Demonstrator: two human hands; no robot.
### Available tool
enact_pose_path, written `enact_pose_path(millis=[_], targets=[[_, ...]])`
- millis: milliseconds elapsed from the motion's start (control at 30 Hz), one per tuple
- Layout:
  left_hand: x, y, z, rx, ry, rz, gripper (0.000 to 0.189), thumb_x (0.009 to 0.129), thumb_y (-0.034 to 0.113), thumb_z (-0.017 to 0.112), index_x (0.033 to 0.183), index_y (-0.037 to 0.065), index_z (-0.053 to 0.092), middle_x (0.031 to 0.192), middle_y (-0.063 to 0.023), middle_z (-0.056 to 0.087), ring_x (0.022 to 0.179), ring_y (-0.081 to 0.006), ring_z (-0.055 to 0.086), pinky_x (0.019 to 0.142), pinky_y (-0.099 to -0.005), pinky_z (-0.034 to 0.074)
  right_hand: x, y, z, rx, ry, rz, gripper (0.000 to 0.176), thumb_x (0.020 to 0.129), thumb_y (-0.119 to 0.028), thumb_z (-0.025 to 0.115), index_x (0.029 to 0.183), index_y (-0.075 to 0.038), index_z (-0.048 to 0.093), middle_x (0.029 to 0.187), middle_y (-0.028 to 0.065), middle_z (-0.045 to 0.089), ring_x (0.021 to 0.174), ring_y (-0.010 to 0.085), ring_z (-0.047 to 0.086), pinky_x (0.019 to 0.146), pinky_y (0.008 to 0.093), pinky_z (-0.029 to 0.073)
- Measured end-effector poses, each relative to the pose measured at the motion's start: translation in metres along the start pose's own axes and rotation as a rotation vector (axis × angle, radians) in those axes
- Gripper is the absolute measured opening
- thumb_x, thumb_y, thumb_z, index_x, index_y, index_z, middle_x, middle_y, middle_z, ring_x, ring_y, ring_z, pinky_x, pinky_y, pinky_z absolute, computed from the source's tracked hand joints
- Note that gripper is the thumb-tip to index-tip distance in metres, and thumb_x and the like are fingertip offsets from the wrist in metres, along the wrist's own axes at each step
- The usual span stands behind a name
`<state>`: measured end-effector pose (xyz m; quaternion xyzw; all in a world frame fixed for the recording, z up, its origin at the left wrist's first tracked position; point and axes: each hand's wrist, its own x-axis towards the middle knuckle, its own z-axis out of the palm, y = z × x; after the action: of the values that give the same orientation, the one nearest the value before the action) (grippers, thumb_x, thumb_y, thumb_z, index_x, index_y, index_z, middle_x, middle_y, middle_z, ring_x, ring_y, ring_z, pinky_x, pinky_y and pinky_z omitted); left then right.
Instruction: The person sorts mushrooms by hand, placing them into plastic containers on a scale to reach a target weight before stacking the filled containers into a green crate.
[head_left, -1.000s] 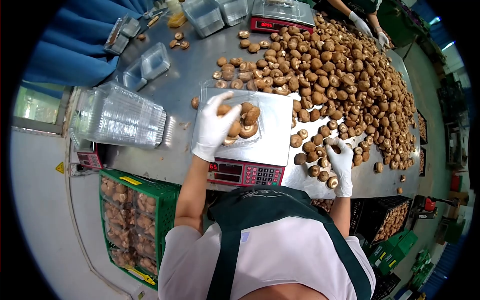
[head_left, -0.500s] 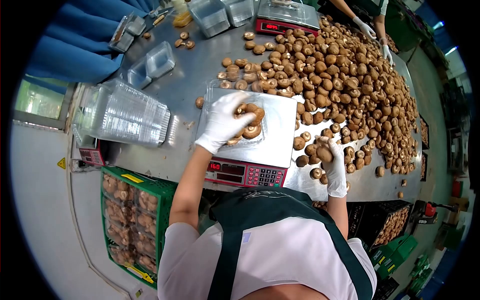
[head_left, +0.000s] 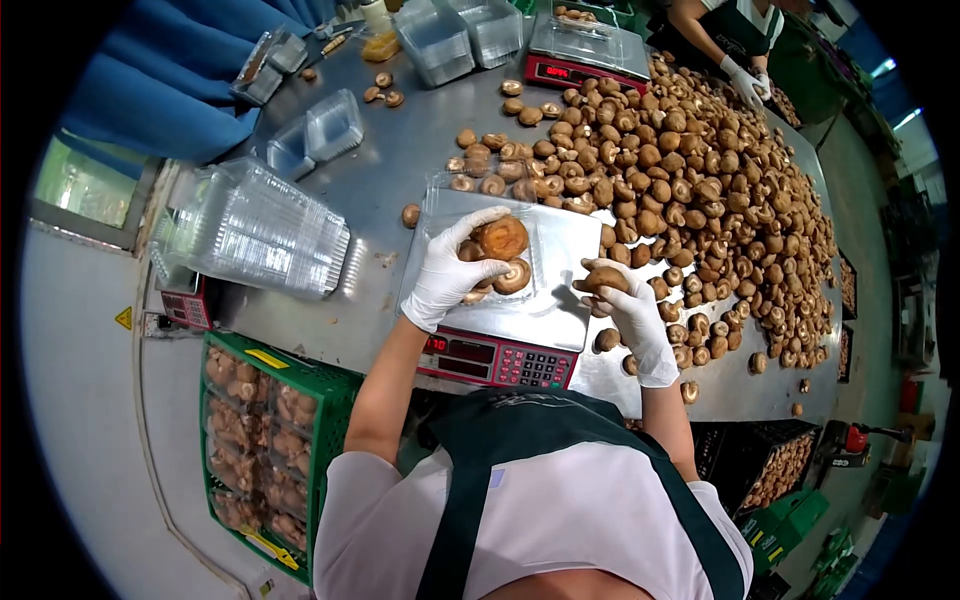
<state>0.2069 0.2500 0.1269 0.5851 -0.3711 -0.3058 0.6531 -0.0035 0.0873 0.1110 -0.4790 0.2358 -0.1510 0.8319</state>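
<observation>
My gloved left hand is closed round a brown mushroom, above a clear plastic tray on the scale. Another mushroom, gill side up, sits just below its fingers. Near the platform's right edge, my gloved right hand grips a mushroom between thumb and fingers. The scale's red display is lit and partly hidden by my left wrist. Beyond both hands spreads a large heap of mushrooms.
Stacked clear trays stand at left, with more trays at the back. A second scale is at the far side. A co-worker's gloved hands are by the heap. A green crate of packed mushrooms stands below left.
My right hand has moved left with its mushroom, from the loose ones to the scale's edge. A mushroom in my left hand now shows its broad cap. The co-worker's hands have come together.
</observation>
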Motion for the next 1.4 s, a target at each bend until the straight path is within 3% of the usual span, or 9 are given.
enact_pose_path(millis=[133, 267, 533, 767, 900, 933, 1133, 1300, 1400], targets=[[-0.009, 0.002, -0.003, -0.045, 0.068, 0.012, 0.058, 0.067, -0.006, 0.073, 0.121, 0.002, 0.053, 0.119, -0.0073, 0.056, 0.105, -0.0151, 0.055, 0.093, -0.028, 0.046, 0.019, -0.009, 0.033, -0.304, -0.018, -0.059, 0.049, 0.078, -0.014, 0.069, 0.122, -0.001, 0.051, 0.112, 0.0109, 0.059, 0.098, 0.0164, 0.059, 0.084, 0.0271, 0.048], [-0.019, -0.003, -0.014, -0.089, 0.155, 0.045, 0.059, 0.067, -0.007, 0.072, 0.122, -0.001, 0.051, 0.121, -0.0085, 0.055, 0.108, -0.0167, 0.055, 0.094, -0.029, 0.046, 0.037, 0.009, 0.054, -1.061, -0.031, -0.536, 0.061, 0.074, -0.014, 0.067, 0.129, -0.003, 0.045, 0.139, 0.0221, 0.037, 0.127, 0.0333, 0.039, 0.103, 0.0361, 0.034], [-0.039, -0.001, -0.009, 0.201, 0.276, 0.228, 0.064, 0.064, -0.002, 0.076, 0.122, -0.001, 0.05, 0.123, -0.0122, 0.054, 0.112, -0.0204, 0.053, 0.097, -0.0327, 0.043, 0.021, 0.02, 0.034, -0.736, 0.074, -0.366, 0.052, 0.075, -0.01, 0.069, 0.124, -0.004, 0.051, 0.126, 0.0153, 0.052, 0.118, 0.0238, 0.049, 0.101, 0.0326, 0.038], [-0.051, -0.019, 0.069, 0.495, -0.076, 0.434, 0.063, 0.056, 0.018, 0.083, 0.113, 0.008, 0.059, 0.117, -0.0084, 0.06, 0.103, -0.0246, 0.058, 0.09, -0.0355, 0.043, 0.02, 0.043, 0.019, -0.492, 0.069, -0.384, 0.059, 0.072, -0.006, 0.073, 0.126, -0.002, 0.048, 0.129, 0.0105, 0.05, 0.109, 0.0176, 0.054, 0.094, 0.029, 0.045], [-0.063, -0.028, 0.077, 0.505, -0.201, 0.473, 0.064, 0.057, 0.024, 0.083, 0.113, 0.006, 0.058, 0.116, -0.0094, 0.06, 0.101, -0.0256, 0.058, 0.09, -0.0372, 0.041, 0.03, 0.037, 0.017, -0.832, -0.001, -0.337, 0.055, 0.074, -0.004, 0.067, 0.127, -0.008, 0.051, 0.112, 0.0109, 0.061, 0.076, 0.0082, 0.054, 0.068, 0.0204, 0.047], [-0.066, -0.026, 0.072, 0.505, -0.206, 0.472, 0.064, 0.057, 0.024, 0.083, 0.113, 0.006, 0.058, 0.116, -0.0094, 0.06, 0.101, -0.0256, 0.058, 0.09, -0.0372, 0.041, 0.029, 0.033, 0.022, -0.879, -0.026, -0.265, 0.055, 0.074, -0.006, 0.068, 0.127, -0.008, 0.051, 0.112, 0.0115, 0.062, 0.082, 0.0108, 0.058, 0.075, 0.0235, 0.048], [-0.06, -0.024, 0.003, 0.773, 0.566, 0.408, 0.054, 0.068, 0.007, 0.075, 0.118, 0.003, 0.054, 0.118, -0.0128, 0.057, 0.103, -0.0271, 0.056, 0.093, -0.0347, 0.042, 0.037, 0.041, 0.029, -1.066, -0.093, -0.398, 0.049, 0.073, -0.01, 0.071, 0.119, -0.007, 0.055, 0.11, 0.0157, 0.061, 0.099, 0.0269, 0.061, 0.084, 0.0326, 0.048], [-0.055, -0.046, -0.028, 0.565, 0.612, 0.204, 0.051, 0.073, 0.006, 0.072, 0.119, -0.001, 0.052, 0.116, -0.0152, 0.057, 0.106, -0.0266, 0.056, 0.092, -0.0349, 0.044, 0.039, 0.03, 0.02, -0.91, 0.016, -0.181, 0.048, 0.076, -0.016, 0.073, 0.12, -0.008, 0.056, 0.074, 0.0038, 0.059, 0.065, 0.0075, 0.051, 0.062, 0.0226, 0.046], [-0.059, -0.052, -0.022, 0.459, 0.609, 0.162, 0.049, 0.074, 0.005, 0.071, 0.119, -0.001, 0.052, 0.116, -0.0148, 0.057, 0.104, -0.0233, 0.057, 0.09, -0.0329, 0.046, 0.03, 0.024, 0.001, -0.494, 0.026, -0.052, 0.051, 0.077, -0.013, 0.073, 0.123, -0.005, 0.054, 0.092, 0.0006, 0.061, 0.073, 0.0069, 0.051, 0.071, 0.0222, 0.046]])
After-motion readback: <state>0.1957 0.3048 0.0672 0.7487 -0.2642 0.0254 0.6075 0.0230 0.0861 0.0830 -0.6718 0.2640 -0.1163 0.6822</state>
